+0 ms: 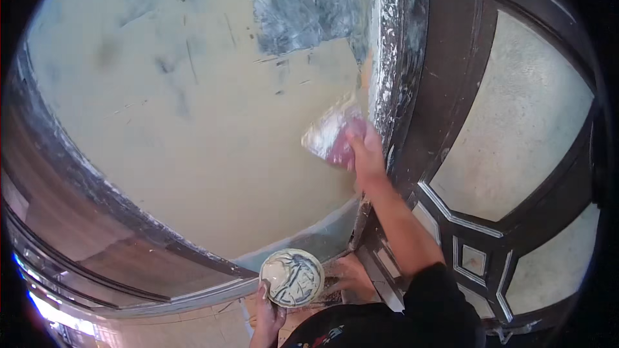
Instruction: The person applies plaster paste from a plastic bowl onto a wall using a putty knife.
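Observation:
My right hand (366, 154) grips a wide putty knife (327, 134) with a reddish-pink grip and a pale, smeared blade. The blade lies against the cream-coated wall panel (225, 174), close to its right border. Low in the view, my left hand (267, 312) is wrapped around the side of a round tub (293, 278). Cream putty streaked with dark lines covers the tub's inside. Above the knife, a bare blue-grey patch (306, 9) shows on the panel.
A dark frame spotted with white (390, 45) edges the panel on the right. Beyond it stands a dark brown door (451, 84) with pale inset panels. A curved dark border (97, 174) runs along the panel's left. Below lies a tiled floor (200, 328).

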{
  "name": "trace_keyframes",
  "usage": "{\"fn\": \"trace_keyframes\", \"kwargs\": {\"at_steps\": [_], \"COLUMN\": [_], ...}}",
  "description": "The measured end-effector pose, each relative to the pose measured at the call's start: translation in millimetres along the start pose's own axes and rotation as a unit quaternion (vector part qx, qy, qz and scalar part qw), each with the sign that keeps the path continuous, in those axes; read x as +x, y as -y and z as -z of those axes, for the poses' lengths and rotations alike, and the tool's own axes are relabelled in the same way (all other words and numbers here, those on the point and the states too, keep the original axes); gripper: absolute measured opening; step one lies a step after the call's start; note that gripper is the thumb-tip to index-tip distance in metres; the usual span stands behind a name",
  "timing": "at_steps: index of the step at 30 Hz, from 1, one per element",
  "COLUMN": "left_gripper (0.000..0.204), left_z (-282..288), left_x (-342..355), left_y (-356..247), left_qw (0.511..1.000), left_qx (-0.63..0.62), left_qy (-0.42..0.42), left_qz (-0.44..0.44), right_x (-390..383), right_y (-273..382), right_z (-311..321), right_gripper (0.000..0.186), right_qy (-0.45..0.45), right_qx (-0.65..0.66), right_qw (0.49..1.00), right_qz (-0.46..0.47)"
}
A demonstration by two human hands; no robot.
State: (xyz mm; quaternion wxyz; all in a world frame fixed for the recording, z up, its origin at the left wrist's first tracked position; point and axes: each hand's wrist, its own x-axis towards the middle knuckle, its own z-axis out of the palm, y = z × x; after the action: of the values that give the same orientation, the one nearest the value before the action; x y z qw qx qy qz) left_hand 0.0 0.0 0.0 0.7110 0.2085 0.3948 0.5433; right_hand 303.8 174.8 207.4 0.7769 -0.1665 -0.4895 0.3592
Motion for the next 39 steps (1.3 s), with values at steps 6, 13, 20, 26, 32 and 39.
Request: {"fn": "trace_keyframes", "kwargs": {"at_steps": [6, 13, 20, 26, 32, 39], "left_gripper": [0.043, 0.038, 0.045, 0.047, 0.047, 0.042], "left_z": [43.6, 86.4, 112.0, 112.7, 138.4, 138.2], "left_x": [-51.4, -72.7, -84.2, -98.0, -112.1, -108.0], "left_y": [-12.7, -7.2, -23.9, -28.0, -24.5, -38.5], "left_qw": [0.995, 0.995, 0.993, 0.993, 0.989, 0.985], "left_qx": [-0.089, -0.103, -0.099, -0.102, -0.116, -0.143], "left_qy": [0.013, 0.002, 0.032, -0.014, -0.035, -0.044], "left_qz": [-0.031, 0.001, -0.046, -0.064, -0.081, -0.087], "right_x": [30.5, -164.2, -60.0, 22.5, -155.7, -179.6], "right_y": [-12.6, -130.2, -60.1, -13.1, -147.2, -120.1], "right_z": [-53.9, 14.4, -40.3, -96.3, -30.3, -75.3], "right_gripper": [0.037, 0.035, 0.023, 0.016, 0.033, 0.026], "right_qy": [-0.113, -0.228, -0.192, -0.102, -0.217, -0.243], "right_qx": [-0.213, -0.173, -0.172, -0.171, -0.255, -0.026], "right_qw": [0.97, 0.892, 0.96, 0.978, 0.919, 0.925], "right_qz": [0.022, -0.348, -0.112, -0.06, -0.206, -0.29]}}
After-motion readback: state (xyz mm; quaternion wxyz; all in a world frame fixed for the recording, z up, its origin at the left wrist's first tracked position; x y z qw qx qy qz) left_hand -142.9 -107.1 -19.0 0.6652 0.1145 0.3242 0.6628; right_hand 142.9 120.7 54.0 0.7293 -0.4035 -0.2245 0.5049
